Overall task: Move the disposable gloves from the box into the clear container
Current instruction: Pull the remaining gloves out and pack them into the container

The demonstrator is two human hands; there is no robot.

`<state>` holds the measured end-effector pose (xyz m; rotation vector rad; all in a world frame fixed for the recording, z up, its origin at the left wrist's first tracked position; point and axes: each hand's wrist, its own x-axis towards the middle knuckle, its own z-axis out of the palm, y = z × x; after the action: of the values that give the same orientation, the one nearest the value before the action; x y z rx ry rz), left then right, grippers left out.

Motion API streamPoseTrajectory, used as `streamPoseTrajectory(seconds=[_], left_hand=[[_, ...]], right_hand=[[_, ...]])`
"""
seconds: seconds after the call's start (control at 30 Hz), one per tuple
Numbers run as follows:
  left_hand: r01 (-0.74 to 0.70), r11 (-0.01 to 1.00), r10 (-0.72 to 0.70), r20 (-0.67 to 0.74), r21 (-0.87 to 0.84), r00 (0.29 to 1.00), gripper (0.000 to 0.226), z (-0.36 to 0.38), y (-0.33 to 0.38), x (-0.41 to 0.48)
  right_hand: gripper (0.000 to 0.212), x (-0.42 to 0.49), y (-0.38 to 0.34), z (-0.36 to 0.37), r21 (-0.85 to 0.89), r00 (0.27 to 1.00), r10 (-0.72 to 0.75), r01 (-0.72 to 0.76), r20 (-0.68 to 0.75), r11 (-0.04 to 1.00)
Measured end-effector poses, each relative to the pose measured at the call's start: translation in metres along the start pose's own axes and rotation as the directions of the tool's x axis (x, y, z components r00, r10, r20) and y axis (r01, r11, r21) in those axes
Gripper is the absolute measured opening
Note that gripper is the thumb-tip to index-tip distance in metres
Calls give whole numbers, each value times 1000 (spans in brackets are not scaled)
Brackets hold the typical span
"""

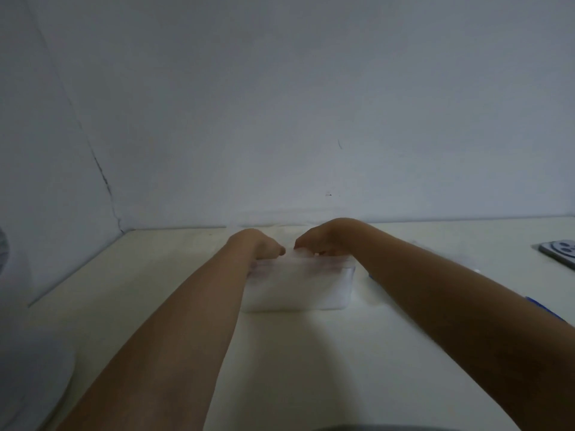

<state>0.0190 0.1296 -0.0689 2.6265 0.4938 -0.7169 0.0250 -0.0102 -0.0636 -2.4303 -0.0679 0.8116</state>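
White gloves point(301, 252) fill clear container point(349, 275); left hand point(258, 244), right hand point(323, 237) curled atop them; grip unclear.

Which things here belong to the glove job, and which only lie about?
Job: clear rectangular plastic container; white thin gloves filling it; left hand and right hand at its top.
Lying about: grey flat device with round circles, far right; white round object, near left; blue-edged item, mostly hidden.

Grey flat device with circles point(560, 251): cut by right edge.
White rounded object point(37, 377): cut by left edge.
Left hand point(255, 244), right hand point(323, 236): fingertips concealed.
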Motion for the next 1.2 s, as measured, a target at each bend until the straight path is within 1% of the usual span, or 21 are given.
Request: streamPoseTrajectory(seconds=[0.03, 0.1, 0.2, 0.3, 0.37, 0.43, 0.5, 0.53, 0.6, 0.63, 0.67, 0.7, 0.77, 0.83, 0.9, 0.97, 1.0, 1.03, 1.1, 1.13, 1.2], left_hand=[[-3, 1000, 3, -7, -17, 1000, 67, -1, 0, -1], [-46, 999, 46, -32, -2, 998, 53, -2, 0, -9], [-155, 978, 176, -152, 137, 973, 43, -4, 3, -19], [-231, 965, 258, -307, 123, 916, 32, -4, 10, -27], [-299, 942, 334, -433, 149, 837, 27, -3, 20, -36], [-410, 898, 426, -549, 159, 719, 28, 3, 39, -50], [-539, 829, 503, -623, 151, 599, 26, 14, 63, -69], [-593, 789, 543, -631, 158, 554, 24, 21, 75, -77], [-690, 705, 627, -599, 165, 497, 21, 40, 103, -95], [-719, 673, 666, -565, 172, 487, 20, 49, 114, -102], [-734, 652, 699, -523, 188, 487, 19, 58, 123, -108], [-739, 642, 725, -474, 205, 499, 19, 69, 132, -111], [-716, 655, 742, -383, 241, 550, 21, 89, 142, -109], [-688, 680, 731, -303, 254, 611, 22, 106, 147, -102], [-682, 694, 720, -252, 233, 647, 21, 119, 149, -94], [-677, 707, 706, -264, 204, 658, 14, 124, 147, -87], [-681, 711, 699, -282, 175, 657, 17, 125, 146, -86], [-676, 725, 681, -287, 131, 674, 32, 124, 144, -84], [-654, 750, 653, -263, 97, 710, 62, 123, 142, -81], [-639, 760, 647, -240, 119, 724, 69, 123, 141, -80], [-615, 780, 625, -209, 118, 752, 71, 125, 140, -78]], right_hand=[[42, -2, 0, 0, 5, 1000, 0, 1, -15, 1000], [48, -8, -1, -3, 23, 999, -25, 26, -47, 999], [45, -21, 0, -12, 45, 968, -167, 178, -189, 983], [36, -45, 5, -31, 94, 882, -289, 345, -372, 934], [30, -60, 14, -46, 34, 814, -309, 373, -492, 927], [25, -72, 35, -58, -13, 773, -289, 342, -565, 940], [24, -79, 63, -67, -14, 776, -207, 247, -595, 969], [24, -80, 77, -70, -15, 782, -157, 186, -603, 982], [28, -85, 109, -74, -57, 785, -70, 44, -615, 997], [32, -87, 121, -74, -95, 787, -34, -31, -616, 995], [38, -90, 133, -73, -123, 787, -1, -95, -617, 988], [50, -93, 144, -71, -125, 793, 37, -143, -608, 982], [70, -96, 164, -65, -94, 819, 98, -182, -565, 979], [72, -95, 180, -60, -86, 822, 126, -207, -555, 975], [60, -91, 193, -58, -101, 823, 113, -203, -557, 974], [39, -86, 200, -58, -32, 811, 63, -100, -582, 994], [29, -85, 202, -61, 55, 794, 38, -6, -606, 998], [22, -85, 203, -64, 144, 766, 12, 106, -643, 984], [15, -90, 202, -71, 297, 697, -18, 328, -716, 897], [14, -93, 200, -75, 363, 675, -22, 424, -737, 830], [12, -99, 198, -79, 470, 670, -20, 542, -742, 697]])
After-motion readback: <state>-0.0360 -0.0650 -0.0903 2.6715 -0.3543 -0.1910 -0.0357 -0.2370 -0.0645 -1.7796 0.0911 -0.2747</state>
